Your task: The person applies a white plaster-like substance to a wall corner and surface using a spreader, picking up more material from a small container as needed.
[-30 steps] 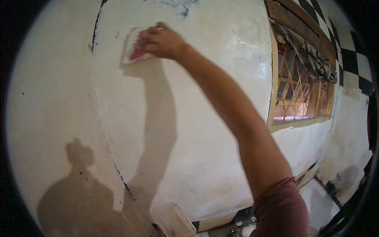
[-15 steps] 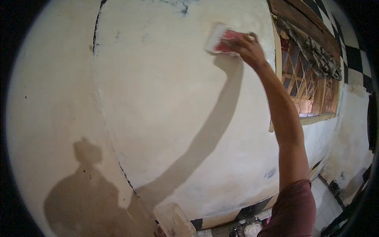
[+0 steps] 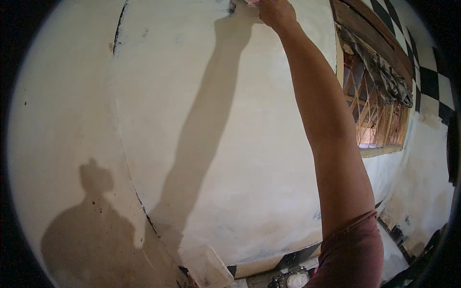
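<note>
My right hand [image 3: 277, 12] reaches high on the off-white wall [image 3: 158, 77], closed on a red and white flat tool [image 3: 250, 2], mostly cut off by the top edge. A dark smudge shows beside it. At the bottom, my left hand [image 3: 191, 281], barely visible, appears to grip the edge of a pale translucent tray [image 3: 209, 269]; most of its fingers are hidden. A thin dark crack runs down the wall left of centre, and shadows of my head, shoulders and raised arm fall across it.
A window [image 3: 372, 115] with wooden frame, grille and bunched dark cloth is on the right, beside a black-and-white checked upper wall [image 3: 430, 84]. Along the wall's base are dark tiles [image 3: 295, 257], a white round item [image 3: 297, 280] among clutter, and pale floor tiles [image 3: 390, 249].
My right hand with the red tool first swept right toward the window, then moved up and somewhat left to the top edge. Its shadow followed. The tray stays at the bottom.
</note>
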Demonstrator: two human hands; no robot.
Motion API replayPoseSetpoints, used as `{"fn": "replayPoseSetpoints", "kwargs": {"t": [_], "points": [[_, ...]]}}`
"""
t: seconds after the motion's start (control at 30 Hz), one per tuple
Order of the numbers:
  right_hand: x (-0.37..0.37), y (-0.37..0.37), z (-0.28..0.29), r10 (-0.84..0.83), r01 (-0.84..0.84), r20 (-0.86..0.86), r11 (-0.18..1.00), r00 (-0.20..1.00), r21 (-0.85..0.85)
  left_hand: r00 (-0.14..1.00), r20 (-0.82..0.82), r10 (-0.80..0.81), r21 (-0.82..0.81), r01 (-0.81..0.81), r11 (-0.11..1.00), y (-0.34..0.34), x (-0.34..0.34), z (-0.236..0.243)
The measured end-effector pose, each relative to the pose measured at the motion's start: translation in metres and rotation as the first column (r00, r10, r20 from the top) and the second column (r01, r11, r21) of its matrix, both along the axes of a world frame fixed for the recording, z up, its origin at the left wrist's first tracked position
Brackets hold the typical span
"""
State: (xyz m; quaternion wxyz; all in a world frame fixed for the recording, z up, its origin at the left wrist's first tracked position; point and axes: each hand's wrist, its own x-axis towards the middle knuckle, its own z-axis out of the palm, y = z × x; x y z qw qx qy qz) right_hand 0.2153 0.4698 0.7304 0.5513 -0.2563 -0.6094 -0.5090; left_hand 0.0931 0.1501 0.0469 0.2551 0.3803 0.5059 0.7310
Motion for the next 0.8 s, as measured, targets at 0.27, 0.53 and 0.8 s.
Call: {"fn": "replayPoseSetpoints", "kwargs": {"t": [0.27, 0.53, 0.8], "points": [[-0.030, 0.006, -0.295, -0.144, 0.077, 0.371, 0.979, 0.918, 0.188, 0.985, -0.143, 0.097, -0.094, -0.111, 0.989, -0.022, -0.006, 0.038], [0.010, -0.030, -0.283, 0.083, 0.003, 0.364, 0.974, 0.928, -0.228, 0.446, 0.675, -0.588, 0.549, 0.230, 0.804, -0.003, -0.017, 0.028], [0.036, -0.014, -0.052, -0.124, 0.124, 0.135, 0.992, 0.983, 0.009, 0.992, 0.061, -0.109, 0.050, 0.106, 0.993, 0.001, -0.007, 0.005]]}}
